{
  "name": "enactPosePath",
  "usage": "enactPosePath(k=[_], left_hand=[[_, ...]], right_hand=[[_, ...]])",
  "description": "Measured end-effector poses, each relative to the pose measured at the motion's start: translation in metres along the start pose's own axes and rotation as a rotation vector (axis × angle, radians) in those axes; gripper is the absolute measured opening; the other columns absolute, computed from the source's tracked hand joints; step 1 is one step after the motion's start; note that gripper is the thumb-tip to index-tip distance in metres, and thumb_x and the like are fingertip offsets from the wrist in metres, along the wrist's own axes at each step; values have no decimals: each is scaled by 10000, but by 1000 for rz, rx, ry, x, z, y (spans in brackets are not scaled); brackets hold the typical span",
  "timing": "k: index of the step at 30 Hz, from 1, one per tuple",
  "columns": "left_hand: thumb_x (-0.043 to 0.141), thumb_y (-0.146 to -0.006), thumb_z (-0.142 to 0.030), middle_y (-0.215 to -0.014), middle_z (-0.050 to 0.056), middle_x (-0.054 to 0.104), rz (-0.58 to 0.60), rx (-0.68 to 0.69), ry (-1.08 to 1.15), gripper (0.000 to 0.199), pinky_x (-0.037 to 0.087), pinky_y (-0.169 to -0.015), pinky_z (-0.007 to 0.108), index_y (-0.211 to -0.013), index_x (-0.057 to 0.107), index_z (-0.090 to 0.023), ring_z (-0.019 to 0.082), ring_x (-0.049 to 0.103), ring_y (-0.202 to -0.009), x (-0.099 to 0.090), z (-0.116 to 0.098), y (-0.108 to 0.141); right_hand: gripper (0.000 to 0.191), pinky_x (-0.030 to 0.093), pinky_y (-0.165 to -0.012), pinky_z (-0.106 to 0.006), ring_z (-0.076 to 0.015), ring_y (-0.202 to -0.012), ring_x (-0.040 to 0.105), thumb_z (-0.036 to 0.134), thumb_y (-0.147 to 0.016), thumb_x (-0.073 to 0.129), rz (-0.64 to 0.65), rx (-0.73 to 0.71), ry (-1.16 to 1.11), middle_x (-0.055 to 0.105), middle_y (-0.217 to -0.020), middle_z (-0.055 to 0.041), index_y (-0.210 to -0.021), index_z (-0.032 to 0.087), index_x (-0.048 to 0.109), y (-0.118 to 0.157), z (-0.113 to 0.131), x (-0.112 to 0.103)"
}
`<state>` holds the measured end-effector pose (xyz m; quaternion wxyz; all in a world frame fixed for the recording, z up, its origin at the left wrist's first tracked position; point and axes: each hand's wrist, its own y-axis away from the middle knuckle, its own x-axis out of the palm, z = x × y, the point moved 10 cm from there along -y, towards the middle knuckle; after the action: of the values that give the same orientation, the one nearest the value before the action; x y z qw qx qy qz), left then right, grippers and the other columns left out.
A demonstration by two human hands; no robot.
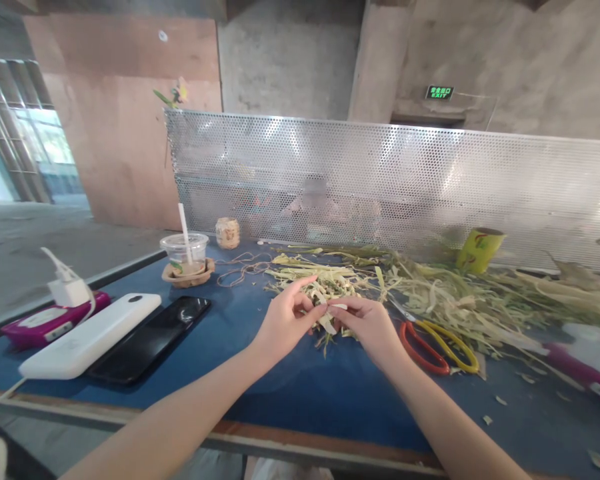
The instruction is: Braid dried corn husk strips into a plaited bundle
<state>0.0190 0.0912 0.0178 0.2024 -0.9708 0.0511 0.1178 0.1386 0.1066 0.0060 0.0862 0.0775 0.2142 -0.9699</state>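
Blue flat-topped surface (325, 400) with a wooden front edge. Room, left to right: barred opening (43, 147), pinkish-brown wall panel (125, 147), grey concrete wall (290, 67). A perforated silvery metal screen (280, 153) stands along the far edge, partly veiling what lies behind.

Items, left to right: magenta-and-white power strip (17, 337) with white plug and cable (67, 292); white rounded power bank (90, 337); black glossy smartphone (153, 340), just beside it. Behind: clear plastic cup (174, 250) with white straw, in a brown moulded holder (203, 275); thin brown twine (240, 267); small beige woven container (227, 233).

Centre: left hand (293, 310) and right hand (363, 320) meet at the fingertips, pinching a pale flat plant strip (327, 325) above a heap of greenish-yellow plant strips (340, 277); left index finger extended.

Right: scissors with one red and one yellow handle (427, 347), blades partly hidden by strips; yellow-green cylinder (480, 252); second magenta power strip (575, 370).

Writing: green-lit sign (439, 93) reads "安全出口 / EXIT". Cylinder's print illegible.
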Motion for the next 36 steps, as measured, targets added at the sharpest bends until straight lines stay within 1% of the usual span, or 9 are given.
enactPosePath(k=[2, 4, 7, 12, 16, 21, 25, 31, 36], left_hand=[[584, -743, -335, -573, -50, 520, 29, -48, 74, 522, 427, -493, 231, -1210, 436, -158, 104, 527, -445, 3, 7, -2], [587, -741, -318, -558, -60, 512, 41, -100, 182, 515, 426, -491, 231, -1192, 426, -129, 96, 518, -424, 5, 16, -4], [586, -742, -265, -567, -65, 518, 21, -114, 290, 505, 425, -496, 220, -1189, 403, -119, 81, 512, -426, 4, 21, -6], [583, -740, -270, -689, -26, 562, 54, -109, 314, 510, 452, -495, 237, -1193, 391, -135, 80, 524, -438, 8, 16, -3], [540, -772, -283, -748, 0, 564, 59, -48, 206, 499, 470, -504, 253, -1218, 373, -137, 91, 538, -460, 9, 4, 0], [498, -793, -238, -791, 4, 566, 20, 84, 1, 479, 469, -513, 214, -1253, 372, -192, 80, 539, -501, 4, -8, 5], [473, -804, -221, -817, -2, 571, 27, 113, -97, 472, 474, -517, 193, -1264, 372, -228, 76, 544, -528, 5, -10, 7], [450, -820, -241, -840, 5, 568, 65, 112, -104, 451, 478, -526, 207, -1264, 370, -245, 74, 547, -505, 12, -13, 8], [475, -802, -244, -850, 16, 580, 65, 111, -66, 467, 483, -528, 220, -1260, 385, -246, 84, 550, -515, 13, -13, 10]], right_hand=[[164, 481, -582, -272, -140, -621, 581, 219, -762, 536, -71, -233, 214, 611, -723, -37, -823, 187, 685, 7, 24, -4], [242, 489, -645, -279, -154, -727, 583, 177, -802, 477, -88, -456, 386, 603, -817, -60, -927, 210, 681, 19, 46, 2], [273, 494, -670, -269, -147, -757, 577, 171, -832, 448, -46, -583, 473, 584, -850, -62, -985, 237, 665, 27, 55, 11], [179, 509, -638, -258, -143, -726, 589, 177, -794, 536, -118, -580, 424, 590, -801, -45, -876, 233, 685, 24, 57, 4], [91, 526, -609, -268, -144, -684, 597, 178, -746, 591, -205, -517, 344, 612, -780, -45, -764, 212, 675, 23, 55, -6], [73, 539, -606, -281, -143, -654, 581, 143, -706, 586, -155, -430, 283, 602, -748, -38, -739, 202, 615, 19, 48, -4], [57, 535, -617, -280, -137, -636, 568, 142, -689, 584, -162, -364, 301, 583, -720, -27, -712, 195, 590, 15, 40, -7], [56, 531, -645, -292, -154, -675, 601, 213, -717, 583, -219, -205, 117, 602, -727, -35, -752, 187, 547, 10, 20, -17], [64, 523, -618, -276, -139, -643, 582, 222, -722, 578, -288, -250, 171, 586, -713, -24, -746, 191, 529, 14, 28, -20]])
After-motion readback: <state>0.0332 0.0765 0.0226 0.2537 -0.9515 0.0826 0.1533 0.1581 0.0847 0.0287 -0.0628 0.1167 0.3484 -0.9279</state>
